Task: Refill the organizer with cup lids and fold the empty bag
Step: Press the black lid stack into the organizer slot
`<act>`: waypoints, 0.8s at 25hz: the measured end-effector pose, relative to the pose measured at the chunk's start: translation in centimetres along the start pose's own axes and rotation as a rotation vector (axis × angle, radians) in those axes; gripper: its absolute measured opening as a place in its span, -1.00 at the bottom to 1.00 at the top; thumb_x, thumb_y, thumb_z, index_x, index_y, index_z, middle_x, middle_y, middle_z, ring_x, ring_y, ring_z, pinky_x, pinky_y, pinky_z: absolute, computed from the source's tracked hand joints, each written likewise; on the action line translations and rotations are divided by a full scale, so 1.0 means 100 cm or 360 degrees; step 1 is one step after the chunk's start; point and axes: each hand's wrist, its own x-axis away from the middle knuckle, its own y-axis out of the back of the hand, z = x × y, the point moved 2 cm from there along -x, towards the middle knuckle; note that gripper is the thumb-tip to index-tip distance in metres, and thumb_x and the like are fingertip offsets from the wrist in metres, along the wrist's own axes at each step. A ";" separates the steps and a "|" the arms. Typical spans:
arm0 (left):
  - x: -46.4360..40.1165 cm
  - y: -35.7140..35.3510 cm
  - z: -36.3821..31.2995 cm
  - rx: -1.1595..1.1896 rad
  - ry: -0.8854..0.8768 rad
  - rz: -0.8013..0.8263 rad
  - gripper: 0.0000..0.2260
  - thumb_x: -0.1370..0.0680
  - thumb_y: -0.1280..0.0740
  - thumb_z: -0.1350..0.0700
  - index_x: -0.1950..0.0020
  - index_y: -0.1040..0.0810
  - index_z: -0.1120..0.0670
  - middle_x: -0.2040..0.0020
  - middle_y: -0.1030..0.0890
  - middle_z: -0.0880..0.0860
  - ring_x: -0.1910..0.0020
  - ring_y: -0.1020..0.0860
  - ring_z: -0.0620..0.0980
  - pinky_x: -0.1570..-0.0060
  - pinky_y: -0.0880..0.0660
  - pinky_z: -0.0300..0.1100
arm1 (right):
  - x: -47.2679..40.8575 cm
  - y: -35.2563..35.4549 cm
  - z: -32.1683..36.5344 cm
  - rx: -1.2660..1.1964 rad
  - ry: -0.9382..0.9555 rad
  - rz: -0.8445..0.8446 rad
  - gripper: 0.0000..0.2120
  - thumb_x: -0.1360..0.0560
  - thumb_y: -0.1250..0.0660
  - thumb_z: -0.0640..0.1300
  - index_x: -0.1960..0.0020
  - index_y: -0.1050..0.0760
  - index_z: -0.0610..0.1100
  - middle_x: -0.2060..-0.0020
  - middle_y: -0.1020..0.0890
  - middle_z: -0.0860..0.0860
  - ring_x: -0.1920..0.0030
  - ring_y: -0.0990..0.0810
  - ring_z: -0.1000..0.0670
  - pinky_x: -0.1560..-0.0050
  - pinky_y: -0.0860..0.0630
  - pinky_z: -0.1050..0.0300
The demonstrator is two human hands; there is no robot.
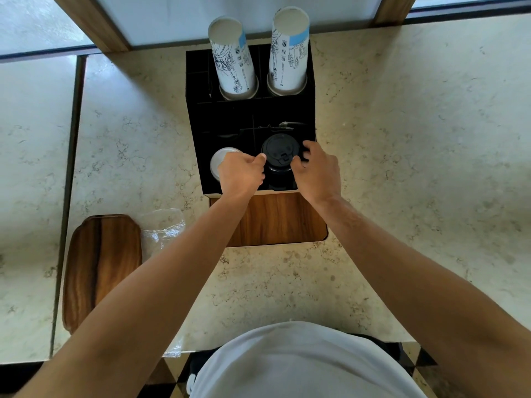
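While both hands close on the lids from opposite sides, the layout reads as follows:

Landmark: the black organizer [250,119] standing on the desk [402,168], taken as the reference for every place below.

Lid stack: black cup lids [280,152] piled upright in the organizer's near right compartment, long axis vertical, the top lid standing above the compartment rim.

Left hand [240,172]: at the stack's left flank, fingers curled, thumb tip touching the top lid's edge; it partly covers a white lid [220,159] in the near left compartment.

Right hand [316,170]: at the stack's right flank, fingers [309,147] wrapped round the far right edge, thumb on the near rim.

Key relation: the stack lies between the two hands, each about equally near, so the likely move is a straight push down along the vertical axis to seat the lids.

Bag: a clear plastic bag [163,228] lies crumpled on the desk, near and left of the organizer, beside a wooden tray [103,265]; not yet folded.

Far compartments: two stacks of paper cups [232,56] at the organizer's far end, well clear of the hands.

Risk: uneven pressure could tilt the stack against the compartment wall.
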 end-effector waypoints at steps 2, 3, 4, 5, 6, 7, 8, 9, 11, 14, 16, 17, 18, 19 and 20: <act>0.006 0.005 0.002 -0.0091 -0.0114 -0.0081 -0.70 -0.61 -0.40 0.00 0.33 -0.54 -0.12 0.28 -0.69 -0.02 0.18 -0.73 0.03 0.02 -0.69 0.03 | 0.007 0.003 -0.003 -0.0023 -0.0012 0.0020 -0.51 -0.65 -0.31 -0.08 -0.54 -0.35 -0.18 -0.36 -0.60 -0.17 -0.30 -0.64 -0.11 -0.32 -0.58 -0.05; 0.011 0.008 0.002 -0.0134 -0.0175 -0.0115 -0.69 -0.61 -0.40 -0.01 0.35 -0.52 -0.16 0.32 -0.66 -0.06 0.21 -0.72 0.04 0.06 -0.69 0.00 | 0.011 0.005 -0.005 -0.0016 -0.0008 0.0020 -0.51 -0.65 -0.31 -0.07 -0.54 -0.35 -0.18 -0.38 -0.59 -0.16 -0.34 -0.61 -0.10 -0.35 -0.56 -0.07; 0.015 0.012 0.003 -0.0182 -0.0234 -0.0148 -0.69 -0.60 -0.40 -0.01 0.35 -0.53 -0.17 0.35 -0.62 -0.11 0.24 -0.70 0.02 0.13 -0.69 -0.06 | 0.016 0.007 -0.006 -0.0004 0.0001 0.0015 -0.51 -0.65 -0.31 -0.07 -0.53 -0.36 -0.17 -0.39 -0.58 -0.15 -0.36 -0.60 -0.10 -0.37 -0.55 -0.08; 0.020 0.015 0.003 -0.0219 -0.0287 -0.0179 -0.73 -0.60 -0.40 -0.01 0.32 -0.57 -0.15 0.36 -0.59 -0.13 0.28 -0.66 -0.04 0.23 -0.64 -0.18 | 0.021 0.008 -0.007 0.0006 0.0020 0.0009 -0.52 -0.65 -0.31 -0.06 -0.53 -0.37 -0.17 -0.40 -0.58 -0.13 -0.37 -0.59 -0.09 -0.38 -0.53 -0.08; 0.024 0.018 0.006 -0.0234 -0.0313 -0.0194 -0.81 -0.60 -0.39 0.00 0.22 -0.64 -0.11 0.33 -0.59 -0.15 0.31 -0.61 -0.10 0.33 -0.53 -0.36 | 0.027 0.010 -0.008 0.0015 0.0051 0.0005 -0.53 -0.65 -0.30 -0.06 -0.52 -0.38 -0.17 -0.40 -0.57 -0.12 -0.38 -0.58 -0.08 -0.39 -0.52 -0.08; 0.031 0.022 0.008 -0.0248 -0.0330 -0.0197 -0.89 -0.59 -0.39 0.00 0.06 -0.70 -0.04 0.27 -0.60 -0.15 0.33 -0.55 -0.17 0.42 -0.42 -0.52 | 0.034 0.010 -0.007 0.0025 0.0096 -0.0005 -0.54 -0.65 -0.30 -0.06 -0.51 -0.39 -0.16 -0.41 -0.56 -0.11 -0.38 -0.56 -0.07 -0.41 -0.51 -0.06; 0.035 0.025 0.012 -0.0264 -0.0338 -0.0196 -0.83 -0.59 -0.38 0.00 -0.10 -0.70 0.02 0.19 -0.61 -0.13 0.31 -0.51 -0.21 0.48 -0.34 -0.57 | 0.042 0.010 -0.006 0.0043 0.0140 -0.0026 -0.56 -0.65 -0.30 -0.07 -0.50 -0.41 -0.16 -0.41 -0.55 -0.10 -0.39 -0.54 -0.07 -0.42 -0.49 -0.03; 0.039 0.030 0.016 -0.0270 -0.0340 -0.0187 -0.74 -0.59 -0.38 0.00 -0.23 -0.66 0.05 0.11 -0.61 -0.12 0.27 -0.50 -0.22 0.49 -0.33 -0.58 | 0.049 0.009 -0.005 0.0053 0.0184 -0.0056 -0.58 -0.64 -0.31 -0.08 -0.48 -0.43 -0.15 -0.40 -0.53 -0.10 -0.39 -0.53 -0.06 -0.41 -0.48 0.01; 0.049 0.042 0.027 -0.0274 -0.0344 -0.0163 -0.65 -0.60 -0.37 -0.02 -0.36 -0.57 0.05 -0.03 -0.56 -0.13 0.11 -0.54 -0.18 0.23 -0.43 -0.47 | 0.067 0.004 -0.001 0.0035 0.0280 -0.0093 -0.62 -0.63 -0.33 -0.11 -0.42 -0.47 -0.15 -0.35 -0.51 -0.11 -0.33 -0.53 -0.07 -0.37 -0.51 0.04; 0.064 0.062 0.048 -0.0288 -0.0300 -0.0188 -0.65 -0.60 -0.35 -0.03 -0.36 -0.57 0.04 -0.07 -0.56 -0.14 -0.04 -0.55 -0.10 -0.01 -0.46 -0.18 | 0.093 -0.016 0.005 0.0029 0.0381 0.0049 -0.68 -0.62 -0.33 -0.13 -0.36 -0.50 -0.15 -0.29 -0.50 -0.10 -0.26 -0.55 -0.06 -0.30 -0.54 0.06; 0.075 0.077 0.067 -0.0248 -0.0236 -0.0252 -0.69 -0.59 -0.35 -0.02 -0.29 -0.61 0.04 -0.08 -0.61 -0.12 -0.04 -0.57 -0.09 0.00 -0.46 -0.18 | 0.108 -0.033 0.008 0.0051 0.0439 0.0188 -0.70 -0.63 -0.32 -0.12 -0.33 -0.52 -0.14 -0.27 -0.52 -0.08 -0.25 -0.55 -0.03 -0.30 -0.52 0.11; 0.079 0.084 0.076 -0.0214 -0.0212 -0.0274 -0.71 -0.57 -0.35 -0.01 -0.26 -0.62 0.05 -0.06 -0.62 -0.11 -0.04 -0.58 -0.09 0.02 -0.45 -0.20 | 0.115 -0.042 0.008 0.0051 0.0472 0.0243 -0.71 -0.63 -0.32 -0.12 -0.32 -0.52 -0.15 -0.26 -0.53 -0.07 -0.24 -0.55 -0.01 -0.30 -0.52 0.12; 0.085 0.093 0.087 -0.0185 -0.0185 -0.0295 -0.71 -0.57 -0.34 0.01 -0.25 -0.63 0.06 -0.04 -0.62 -0.11 -0.05 -0.58 -0.09 0.03 -0.44 -0.22 | 0.122 -0.052 0.011 0.0058 0.0508 0.0304 -0.72 -0.62 -0.32 -0.12 -0.32 -0.53 -0.15 -0.26 -0.54 -0.06 -0.22 -0.55 0.01 -0.29 -0.52 0.14; 0.090 0.102 0.097 -0.0162 -0.0149 -0.0318 -0.70 -0.57 -0.34 0.03 -0.26 -0.62 0.07 -0.05 -0.61 -0.10 -0.05 -0.57 -0.09 0.03 -0.44 -0.23 | 0.129 -0.062 0.012 0.0069 0.0539 0.0364 -0.72 -0.62 -0.32 -0.12 -0.32 -0.53 -0.15 -0.24 -0.55 -0.06 -0.20 -0.56 0.03 -0.25 -0.51 0.18; 0.095 0.112 0.107 -0.0147 -0.0108 -0.0347 -0.70 -0.57 -0.34 0.04 -0.28 -0.61 0.08 -0.07 -0.61 -0.08 -0.05 -0.56 -0.09 0.00 -0.45 -0.22 | 0.135 -0.073 0.015 0.0095 0.0553 0.0431 -0.72 -0.62 -0.32 -0.11 -0.31 -0.54 -0.14 -0.23 -0.55 -0.05 -0.17 -0.56 0.05 -0.19 -0.49 0.24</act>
